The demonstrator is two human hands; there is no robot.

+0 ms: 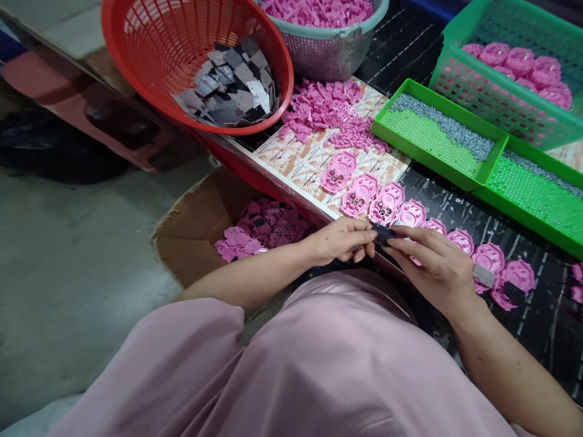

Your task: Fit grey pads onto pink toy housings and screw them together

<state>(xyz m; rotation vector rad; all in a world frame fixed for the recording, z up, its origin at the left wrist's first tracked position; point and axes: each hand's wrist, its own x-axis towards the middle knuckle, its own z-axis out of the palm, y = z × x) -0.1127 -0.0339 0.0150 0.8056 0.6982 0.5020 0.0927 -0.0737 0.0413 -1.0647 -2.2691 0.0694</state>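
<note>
My left hand (pixel 342 240) and my right hand (pixel 432 264) meet at the near edge of the table, both pinching a small dark flat piece (pixel 384 233) between their fingertips. Just beyond them a row of pink round plastic shells (pixel 386 203) lies on the table, some with small metal parts inside. More pink shells (pixel 489 258) continue to the right of my right hand.
A red basket (pixel 136 36) holds grey flat pieces (pixel 232 82). A grey basket (pixel 328 51) of pink parts stands behind loose pink bits (pixel 321 109). Green trays (pixel 437 136) hold tiny metal bits; a green crate (pixel 483 91) holds pink shells. A cardboard box (pixel 191 230) on the floor holds assembled pink pieces.
</note>
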